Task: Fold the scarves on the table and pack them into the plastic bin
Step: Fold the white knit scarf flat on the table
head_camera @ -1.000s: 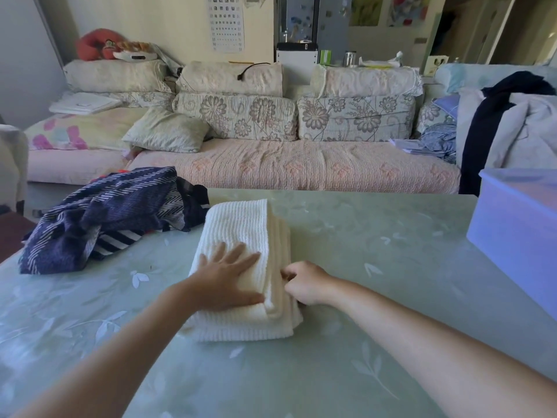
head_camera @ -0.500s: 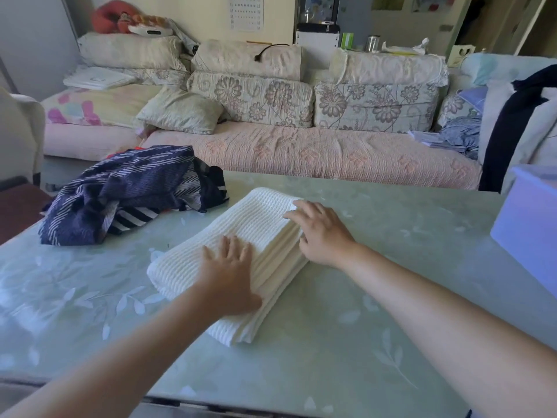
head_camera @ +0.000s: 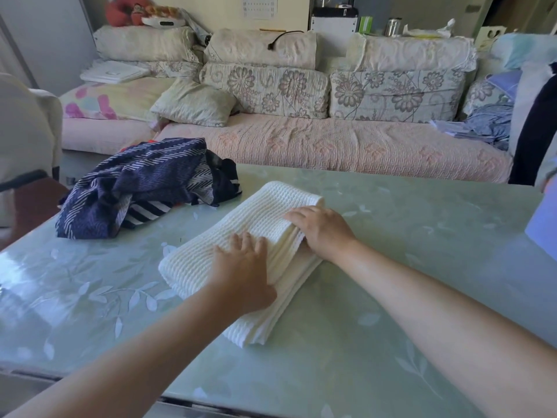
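The folded white scarf (head_camera: 241, 224) lies slantwise in the middle of the table (head_camera: 407, 242), its near end well back from the table's front edge. The left hand (head_camera: 241, 273) presses flat on its near half, fingers straight. The right hand (head_camera: 319, 230) lies over the long right edge. Its thumb is hidden, so I cannot tell whether it grips. A crumpled navy striped scarf (head_camera: 144, 182) sits near the far left edge. Bare tabletop runs between the white scarf and the plastic bin (head_camera: 542, 224).

folded scarf (head_camera: 241, 233) mid-table (head_camera: 391, 297) | scarf pile (head_camera: 144, 182) left-behind | bin (head_camera: 542, 224) right
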A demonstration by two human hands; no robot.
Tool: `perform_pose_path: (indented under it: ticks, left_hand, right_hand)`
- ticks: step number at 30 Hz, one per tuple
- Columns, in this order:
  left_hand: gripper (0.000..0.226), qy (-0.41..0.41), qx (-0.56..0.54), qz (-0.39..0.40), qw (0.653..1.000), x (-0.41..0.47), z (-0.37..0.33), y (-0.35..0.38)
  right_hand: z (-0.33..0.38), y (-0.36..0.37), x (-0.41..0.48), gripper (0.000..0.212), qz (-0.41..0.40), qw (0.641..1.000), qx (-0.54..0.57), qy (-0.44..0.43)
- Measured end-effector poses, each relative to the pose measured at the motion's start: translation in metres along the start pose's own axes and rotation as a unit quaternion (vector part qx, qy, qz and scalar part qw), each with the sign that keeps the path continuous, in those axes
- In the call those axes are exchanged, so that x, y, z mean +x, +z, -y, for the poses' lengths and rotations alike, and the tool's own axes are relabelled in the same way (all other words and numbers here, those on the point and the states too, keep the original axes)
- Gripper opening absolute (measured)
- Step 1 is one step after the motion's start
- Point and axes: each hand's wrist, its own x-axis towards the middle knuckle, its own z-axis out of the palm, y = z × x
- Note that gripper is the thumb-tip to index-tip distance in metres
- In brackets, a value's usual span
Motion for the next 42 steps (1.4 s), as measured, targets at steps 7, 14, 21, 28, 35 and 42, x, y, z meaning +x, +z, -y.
perform_pose_path:
  ticks: [7, 14, 21, 28, 35, 42]
  left_hand:
    - [0.039, 0.008, -0.067, -0.125, 0.99, -0.01, -0.005, -0.037]
    - [0.041, 0.119, -0.236, 0.029, 0.964, -0.003, 0.007, -0.032]
    - [0.065, 0.081, -0.146, -0.012, 0.986, 0.026, 0.064, 0.003]
    - [0.077, 0.127, -0.124, 0.035, 0.984, 0.022, 0.029, -0.004]
    - [0.065, 0.238, -0.149, -0.003, 0.96, 0.026, -0.036, -0.023]
    - [0.094, 0.287, -0.149, -0.094, 0.942, 0.051, -0.091, -0.011]
  right_hand:
    - [-0.025, -0.031, 0.003, 0.039, -0.136, 0.989, 0.053, -0.027]
    - [-0.024, -0.039, -0.024, 0.049, 0.132, 0.987, 0.004, 0.088]
    - [0.009, -0.025, -0.014, 0.055, 0.114, 0.972, 0.036, 0.203]
    - [-0.027, -0.02, -0.038, 0.062, 0.195, 0.934, 0.106, 0.281]
    - [-0.082, -0.053, -0.074, 0.059, 0.204, 0.92, 0.073, 0.325]
    - [-0.106, -0.071, -0.109, 0.052, 0.199, 0.909, 0.01, 0.366]
